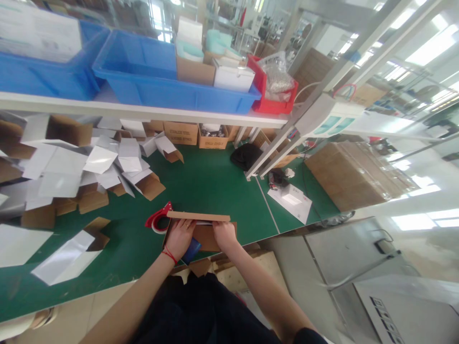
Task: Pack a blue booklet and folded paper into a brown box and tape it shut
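Observation:
An open brown cardboard box (211, 239) sits at the near edge of the green table. My left hand (181, 236), with a red string at the wrist and a ring, reaches into its left side, fingers bent at the raised far flap (199, 216). On the right, my right hand (225, 235) is closed at the same flap's right end. Both sets of fingertips are partly hidden. Between the hands a thin white edge shows under the flap; what it belongs to is unclear. A dark blue item (191, 251) lies beside my left hand. Left of the box rests a red tape dispenser (158, 219).
White folded cartons (64, 167) pile up on the left of the green table (201, 177). A shelf above carries blue bins (143, 71) and a red bin (274, 91). A metal post (276, 153) stands right of centre, near a large taped carton (351, 172).

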{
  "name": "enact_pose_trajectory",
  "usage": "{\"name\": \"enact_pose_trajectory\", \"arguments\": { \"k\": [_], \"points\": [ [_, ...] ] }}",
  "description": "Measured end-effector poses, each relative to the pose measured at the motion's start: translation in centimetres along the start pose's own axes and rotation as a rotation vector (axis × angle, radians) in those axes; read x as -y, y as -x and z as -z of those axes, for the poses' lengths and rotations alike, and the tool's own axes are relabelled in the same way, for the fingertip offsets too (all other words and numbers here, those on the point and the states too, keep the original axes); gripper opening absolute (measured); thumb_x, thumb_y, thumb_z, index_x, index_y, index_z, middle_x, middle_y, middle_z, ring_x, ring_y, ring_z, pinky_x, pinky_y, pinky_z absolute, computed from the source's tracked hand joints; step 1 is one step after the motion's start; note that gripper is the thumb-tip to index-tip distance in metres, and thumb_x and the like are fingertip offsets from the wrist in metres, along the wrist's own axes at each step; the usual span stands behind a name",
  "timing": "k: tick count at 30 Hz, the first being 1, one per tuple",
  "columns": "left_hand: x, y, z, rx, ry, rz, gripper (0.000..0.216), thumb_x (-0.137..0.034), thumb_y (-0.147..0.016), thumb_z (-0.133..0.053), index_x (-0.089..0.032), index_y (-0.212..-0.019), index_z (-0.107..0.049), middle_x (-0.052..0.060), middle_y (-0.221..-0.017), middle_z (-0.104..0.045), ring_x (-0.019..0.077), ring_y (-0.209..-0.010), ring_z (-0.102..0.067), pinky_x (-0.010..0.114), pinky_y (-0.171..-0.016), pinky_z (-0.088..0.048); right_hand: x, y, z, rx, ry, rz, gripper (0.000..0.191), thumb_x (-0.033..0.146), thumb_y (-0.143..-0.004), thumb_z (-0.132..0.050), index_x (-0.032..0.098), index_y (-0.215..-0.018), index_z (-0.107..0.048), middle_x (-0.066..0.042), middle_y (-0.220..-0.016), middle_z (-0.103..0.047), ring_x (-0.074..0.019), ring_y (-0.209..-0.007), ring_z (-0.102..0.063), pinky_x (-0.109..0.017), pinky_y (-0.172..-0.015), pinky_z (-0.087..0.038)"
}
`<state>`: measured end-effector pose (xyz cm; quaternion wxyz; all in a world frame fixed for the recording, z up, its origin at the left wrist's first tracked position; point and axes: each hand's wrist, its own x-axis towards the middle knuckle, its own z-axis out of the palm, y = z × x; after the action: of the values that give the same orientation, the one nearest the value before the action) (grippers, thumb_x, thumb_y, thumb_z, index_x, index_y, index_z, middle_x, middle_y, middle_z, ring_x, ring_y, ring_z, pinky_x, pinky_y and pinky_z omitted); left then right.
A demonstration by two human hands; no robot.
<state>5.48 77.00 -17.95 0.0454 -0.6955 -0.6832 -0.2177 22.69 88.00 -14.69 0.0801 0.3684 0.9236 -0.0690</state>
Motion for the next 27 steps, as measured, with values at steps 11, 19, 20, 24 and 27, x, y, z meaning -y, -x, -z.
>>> {"name": "enact_pose_trajectory", "arguments": {
  "k": [11,19,20,24,27],
  "points": [
    [-0.8,1.1,2.5,-0.084,0.083,0.119,0.022,-0.008,-0.094,-0.045,-0.015,-0.089,-0.065,0.01,-0.093,-0.067,0.0255,-0.092,-0.063,0.041,-0.089,-0.056,6.7,6.0,-1.2,-0.196,-0.286,0.264,0.067,0.059,-0.082,-0.074,0.015,-0.129,-0.057,-0.014,-0.128,-0.063,-0.0299,-0.111,-0.058,-0.044,-0.093,-0.051],
    [-0.6,0.5,1.8,0.009,0.151,0.011,0.037,-0.004,-0.088,-0.044,-0.015,-0.114,-0.068,0.012,-0.119,-0.068,0.0304,-0.111,-0.061,0.049,-0.099,-0.055,5.9,5.9,-2.3,-0.209,-0.219,0.201,0.02,0.017,-0.097,-0.052,0.018,-0.103,-0.071,-0.008,-0.109,-0.071,-0.0247,-0.098,-0.061,-0.038,-0.085,-0.053],
    [-0.5,0.3,1.8,0.012,0.156,0.001,0.038,-0.003,-0.088,-0.044,-0.014,-0.114,-0.068,0.012,-0.119,-0.068,0.03,-0.11,-0.062,0.048,-0.099,-0.055,4.9,5.8,-1.8,-0.228,-0.233,0.178,0.022,0.017,-0.097,-0.051,0.019,-0.105,-0.072,-0.008,-0.107,-0.071,-0.0244,-0.095,-0.062,-0.037,-0.083,-0.053],
    [-0.3,-0.1,2.1,-0.038,0.155,0.043,0.033,-0.003,-0.089,-0.044,-0.013,-0.107,-0.069,0.013,-0.108,-0.07,0.0294,-0.103,-0.064,0.047,-0.096,-0.056,1.5,5.1,-0.7,-0.255,-0.393,0.037,0.035,0.006,-0.095,-0.046,0.018,-0.114,-0.073,-0.008,-0.114,-0.071,-0.0185,-0.105,-0.064,-0.026,-0.094,-0.051],
    [-0.7,-0.1,2.8,-0.101,0.157,0.078,0.027,-0.006,-0.093,-0.045,-0.013,-0.105,-0.068,0.012,-0.104,-0.07,0.0283,-0.102,-0.064,0.047,-0.097,-0.055,0.3,4.0,-1.1,-0.243,-0.415,-0.069,0.035,0.002,-0.093,-0.046,0.015,-0.112,-0.073,-0.007,-0.116,-0.072,-0.0157,-0.107,-0.065,-0.021,-0.097,-0.049]
  ]
}}
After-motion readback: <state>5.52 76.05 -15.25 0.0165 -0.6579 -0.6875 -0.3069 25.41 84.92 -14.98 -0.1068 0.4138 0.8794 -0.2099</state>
